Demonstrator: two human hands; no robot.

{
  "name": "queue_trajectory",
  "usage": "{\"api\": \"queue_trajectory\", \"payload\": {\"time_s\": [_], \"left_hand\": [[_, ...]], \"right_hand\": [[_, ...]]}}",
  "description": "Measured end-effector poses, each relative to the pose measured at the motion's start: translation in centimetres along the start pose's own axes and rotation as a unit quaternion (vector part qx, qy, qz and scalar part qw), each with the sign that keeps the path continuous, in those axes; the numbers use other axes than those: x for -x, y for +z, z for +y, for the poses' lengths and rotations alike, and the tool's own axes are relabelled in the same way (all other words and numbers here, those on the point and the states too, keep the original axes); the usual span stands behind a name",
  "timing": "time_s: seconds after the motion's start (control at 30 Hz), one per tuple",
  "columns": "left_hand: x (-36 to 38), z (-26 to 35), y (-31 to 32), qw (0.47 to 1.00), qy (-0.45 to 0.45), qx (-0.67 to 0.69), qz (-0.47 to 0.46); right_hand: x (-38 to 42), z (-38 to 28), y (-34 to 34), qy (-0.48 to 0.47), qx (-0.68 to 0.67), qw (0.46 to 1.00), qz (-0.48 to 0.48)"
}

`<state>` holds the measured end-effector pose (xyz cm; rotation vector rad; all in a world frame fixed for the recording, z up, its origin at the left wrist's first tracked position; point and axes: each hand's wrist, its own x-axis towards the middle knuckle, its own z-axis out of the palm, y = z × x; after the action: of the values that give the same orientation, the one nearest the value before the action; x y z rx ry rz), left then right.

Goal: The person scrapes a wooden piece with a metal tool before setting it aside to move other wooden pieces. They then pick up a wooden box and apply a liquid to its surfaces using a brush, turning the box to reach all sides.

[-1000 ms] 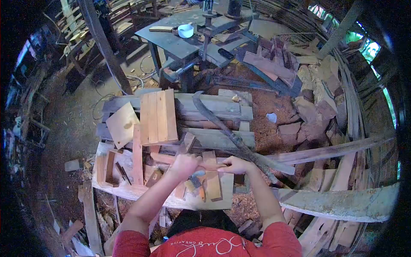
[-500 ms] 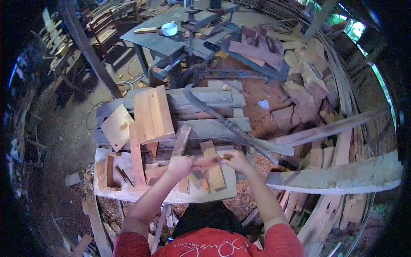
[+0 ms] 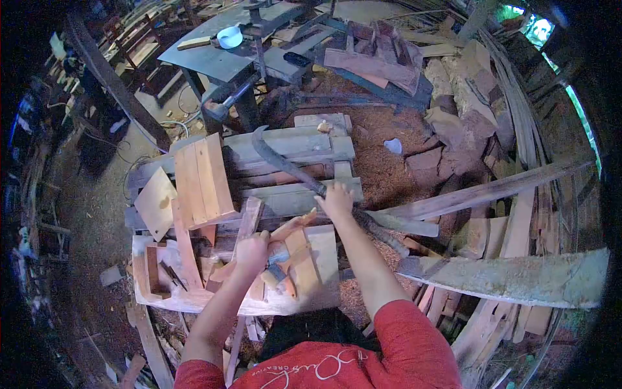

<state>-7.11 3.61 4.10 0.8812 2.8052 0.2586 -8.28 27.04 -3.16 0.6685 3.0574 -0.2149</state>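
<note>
My left hand is closed around a thin, narrow wooden piece whose splintered end points up and right above the white-topped board. Further forward, my right hand lies over the middle of a long machete with a curved tip, its fingers apart; whether it touches the tool is hard to tell. The machete's rear part shows beyond my wrist. Below my left hand is an orange-handled tool, partly among wood offcuts. A flat wooden block lies to the right of it.
A joined wooden panel leans at the left of the bench, beside an open wooden frame. Grey planks make up the bench's far side. Long timbers reach in from the right. A metal table stands behind, holding a white bowl.
My right hand has left the wooden piece and moved forward to the machete. The left hand still holds the piece. The view has shifted slightly.
</note>
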Motion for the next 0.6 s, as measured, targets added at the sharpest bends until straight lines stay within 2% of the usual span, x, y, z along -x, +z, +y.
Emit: {"api": "queue_trajectory", "payload": {"time_s": [0.1, 0.13, 0.3, 0.47, 0.57, 0.6], "left_hand": [[-1.1, 0.4, 1.1, 1.000, -0.015, -0.007, 0.002], [-1.5, 0.4, 1.5, 1.000, -0.015, -0.009, 0.002], [-3.4, 1.6, 1.9, 0.998, 0.014, -0.016, 0.065], [-6.5, 2.8, 3.0, 0.997, 0.050, -0.042, 0.046], [-8.8, 4.8, 3.0, 0.997, 0.060, -0.054, 0.016], [-9.6, 5.5, 3.0, 0.996, 0.064, -0.054, -0.002]], "right_hand": [[-1.4, 0.2, 1.5, -0.010, -0.011, 0.998, -0.054], [-1.2, 0.4, 1.9, -0.024, -0.018, 1.000, -0.008], [-0.1, 2.7, 1.9, 0.023, -0.091, 0.995, -0.036], [3.9, 7.9, -0.2, 0.047, -0.187, 0.981, -0.040], [6.7, 10.8, -0.7, 0.088, -0.249, 0.964, -0.013], [7.7, 11.5, -0.6, 0.106, -0.310, 0.945, 0.014]]}}
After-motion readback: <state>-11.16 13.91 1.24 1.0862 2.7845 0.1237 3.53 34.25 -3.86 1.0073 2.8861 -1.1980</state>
